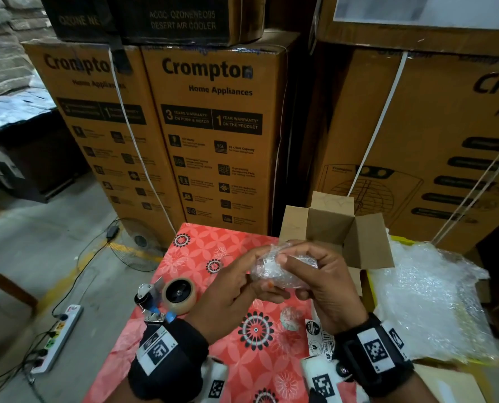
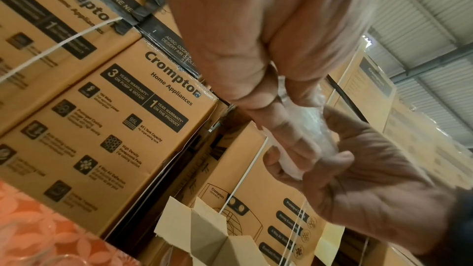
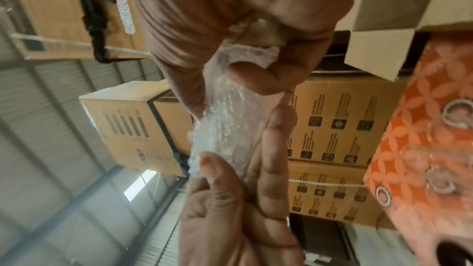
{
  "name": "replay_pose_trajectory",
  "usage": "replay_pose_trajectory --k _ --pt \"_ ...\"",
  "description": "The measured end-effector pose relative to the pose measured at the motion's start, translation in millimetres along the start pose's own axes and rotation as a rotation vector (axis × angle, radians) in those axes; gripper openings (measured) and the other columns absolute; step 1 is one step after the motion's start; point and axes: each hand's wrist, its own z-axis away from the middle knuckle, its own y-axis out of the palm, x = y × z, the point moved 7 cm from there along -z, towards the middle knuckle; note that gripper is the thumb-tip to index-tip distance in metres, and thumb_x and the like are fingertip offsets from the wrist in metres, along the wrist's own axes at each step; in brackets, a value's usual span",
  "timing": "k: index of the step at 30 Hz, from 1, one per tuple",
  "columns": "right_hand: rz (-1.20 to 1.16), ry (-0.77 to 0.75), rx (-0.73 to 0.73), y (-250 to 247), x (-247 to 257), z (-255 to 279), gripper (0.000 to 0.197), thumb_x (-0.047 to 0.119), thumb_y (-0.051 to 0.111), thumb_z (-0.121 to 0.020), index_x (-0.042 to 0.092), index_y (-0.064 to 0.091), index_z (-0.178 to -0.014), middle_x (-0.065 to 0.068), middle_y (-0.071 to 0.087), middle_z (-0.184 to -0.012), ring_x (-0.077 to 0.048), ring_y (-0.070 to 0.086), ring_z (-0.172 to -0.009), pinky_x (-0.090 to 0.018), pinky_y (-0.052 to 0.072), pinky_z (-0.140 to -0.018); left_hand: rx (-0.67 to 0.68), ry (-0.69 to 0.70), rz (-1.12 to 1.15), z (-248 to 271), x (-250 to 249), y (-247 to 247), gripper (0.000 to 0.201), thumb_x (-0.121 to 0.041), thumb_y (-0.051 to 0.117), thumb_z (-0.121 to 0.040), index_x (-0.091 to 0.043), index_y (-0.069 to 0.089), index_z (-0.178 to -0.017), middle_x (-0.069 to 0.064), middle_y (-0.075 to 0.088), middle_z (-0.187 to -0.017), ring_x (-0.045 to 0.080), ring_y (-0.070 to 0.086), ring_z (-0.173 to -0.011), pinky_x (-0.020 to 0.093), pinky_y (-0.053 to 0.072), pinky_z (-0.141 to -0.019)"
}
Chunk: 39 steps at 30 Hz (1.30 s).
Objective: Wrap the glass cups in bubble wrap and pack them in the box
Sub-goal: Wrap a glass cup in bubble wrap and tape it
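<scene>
Both hands hold one glass cup wrapped in bubble wrap (image 1: 280,270) above the red floral table (image 1: 201,257). My left hand (image 1: 242,283) grips its left end from below, fingers curled under it. My right hand (image 1: 309,271) grips the right end, thumb pressed on top. The wrapped cup (image 2: 307,128) shows between both hands in the left wrist view, and as a crinkled clear bundle (image 3: 225,120) in the right wrist view. The small cardboard box (image 1: 332,228) stands open just behind the hands, flaps up. Loose bubble wrap (image 1: 434,298) lies in a heap at the right.
A tape dispenger with a brown roll (image 1: 169,295) lies left of my left hand. Fragile stickers (image 1: 318,338) and a small crumpled ball (image 1: 290,317) sit on the table near my wrists. Tall Crompton cartons (image 1: 210,135) wall off the back. A power strip (image 1: 59,335) lies on the floor.
</scene>
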Motion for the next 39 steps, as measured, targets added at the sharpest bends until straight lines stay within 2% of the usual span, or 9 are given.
replay_pose_trajectory --k 4,8,12,18,23,29,32,37,39 --pt "-0.097 0.064 0.024 2 -4 1 0.019 0.014 0.085 -0.078 0.013 0.076 -0.094 -0.010 0.075 -0.103 -0.028 0.059 -0.069 -0.019 0.036 -0.039 -0.024 0.005 0.135 2 -3 -1 0.031 -0.013 0.048 -0.111 -0.021 0.056 -0.140 0.021 0.071 -0.124 0.044 0.073 -0.111 0.060 0.060 -0.094" --pt "-0.072 0.045 0.027 7 -5 2 0.036 0.010 0.082 -0.084 0.022 0.078 -0.118 -0.004 0.076 -0.121 -0.029 0.054 -0.073 -0.023 0.035 -0.044 -0.152 0.013 0.065 4 4 4 0.015 -0.026 0.046 -0.113 -0.020 0.049 -0.127 0.018 0.072 -0.095 0.046 0.073 -0.075 0.054 0.059 -0.060" --pt "0.019 -0.080 -0.029 8 -4 5 0.011 0.013 0.085 -0.082 0.013 0.082 -0.092 -0.012 0.073 -0.108 -0.032 0.060 -0.073 -0.028 0.045 -0.049 -0.306 0.003 0.053 4 7 1 0.011 -0.029 0.051 -0.111 -0.019 0.053 -0.113 0.021 0.067 -0.073 0.030 0.065 -0.054 0.037 0.049 -0.047" --pt "0.049 -0.299 0.109 22 12 11 0.016 0.002 0.083 -0.083 -0.005 0.074 -0.095 -0.015 0.064 -0.111 -0.043 0.065 -0.073 -0.039 0.059 -0.054 -0.418 -0.019 0.149 1 7 -6 0.014 -0.019 0.053 -0.112 -0.009 0.050 -0.102 0.024 0.066 -0.072 0.037 0.061 -0.059 0.038 0.048 -0.052" --pt "0.145 -0.391 0.048 15 4 6 0.013 0.019 0.086 -0.086 0.008 0.080 -0.090 -0.009 0.067 -0.113 -0.033 0.068 -0.104 -0.050 0.064 -0.071 -0.428 -0.026 0.164 1 6 -6 0.021 -0.022 0.053 -0.111 -0.002 0.049 -0.107 0.018 0.069 -0.077 0.035 0.064 -0.064 0.037 0.050 -0.054" --pt "0.019 -0.380 0.088 20 0 10 0.020 -0.003 0.077 -0.089 -0.001 0.058 -0.087 -0.017 0.062 -0.110 -0.040 0.063 -0.067 -0.051 0.060 -0.057 -0.428 -0.061 0.250 3 6 -7 0.033 -0.025 0.063 -0.106 -0.021 0.051 -0.137 0.025 0.067 -0.083 0.034 0.062 -0.069 0.036 0.052 -0.059" --pt "0.025 -0.398 0.155 25 4 10 0.043 -0.007 0.079 -0.087 0.004 0.046 -0.113 -0.020 0.060 -0.106 -0.041 0.066 -0.092 -0.059 0.059 -0.072 -0.435 -0.078 0.300 3 9 -9 0.039 -0.017 0.062 -0.106 -0.027 0.059 -0.144 0.018 0.068 -0.084 0.025 0.062 -0.072 0.032 0.052 -0.063" --pt "0.074 -0.473 0.241 26 18 12 0.068 -0.020 0.077 -0.081 0.001 0.031 -0.126 -0.015 0.064 -0.093 -0.025 0.071 -0.095 -0.031 0.060 -0.084 -0.414 -0.097 0.254 4 5 -10 0.028 -0.023 0.057 -0.107 -0.019 0.075 -0.129 0.017 0.075 -0.107 0.026 0.063 -0.077 0.035 0.055 -0.068" --pt "0.127 -0.506 0.251 27 22 14 0.066 -0.015 0.080 -0.081 0.000 0.034 -0.126 -0.013 0.065 -0.090 -0.031 0.070 -0.102 -0.039 0.057 -0.092 -0.388 -0.118 0.235 4 4 -10 0.027 -0.026 0.056 -0.107 -0.018 0.075 -0.126 0.009 0.075 -0.121 0.030 0.063 -0.081 0.038 0.057 -0.072"
